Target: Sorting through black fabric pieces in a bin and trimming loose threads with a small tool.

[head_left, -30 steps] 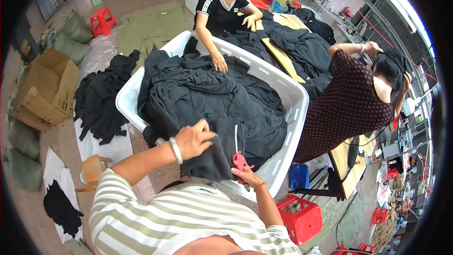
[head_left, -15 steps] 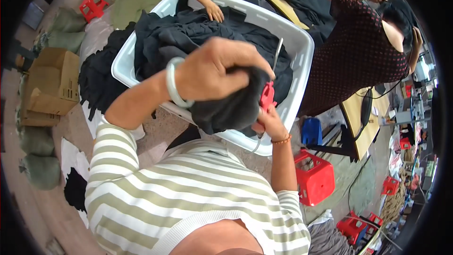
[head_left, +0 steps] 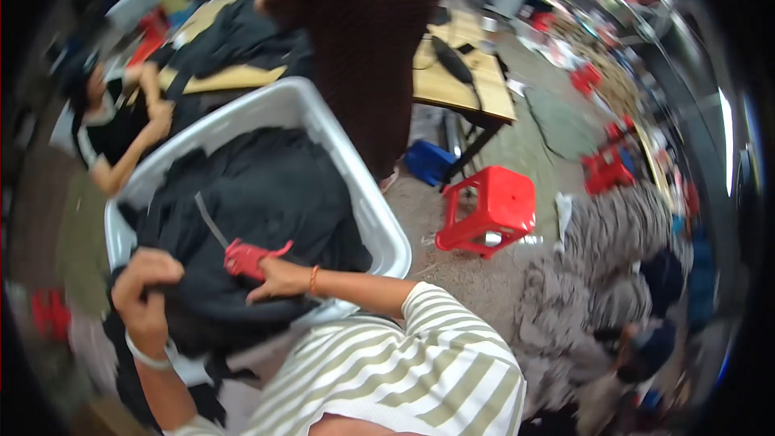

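Note:
My right hand (head_left: 278, 278) grips a red-handled tool (head_left: 246, 258) with a long, thin metal piece pointing up and left. What kind of tool it is does not show clearly. Next to the near left corner of the white plastic tub (head_left: 343, 141), my left hand (head_left: 149, 295) is curled at the edge of a bunched black cloth (head_left: 214, 307); motion blurs its fingers. This cloth hangs over the tub's near rim between my two hands. More black cloth (head_left: 270, 173) fills the tub.
Beyond the tub stands a co-worker in a dark patterned dress (head_left: 363, 56). Another person (head_left: 113, 117) is at its left side. A red stool (head_left: 496, 202), a blue plastic object (head_left: 429, 161) and a wooden table (head_left: 476, 85) are to the right. Grey cloth (head_left: 565, 299) is heaped farther right.
My view has swung right, so tub and people appear farther left. My hands have moved apart, the left to the tub's near left corner. The red-handled tool stays in my right hand.

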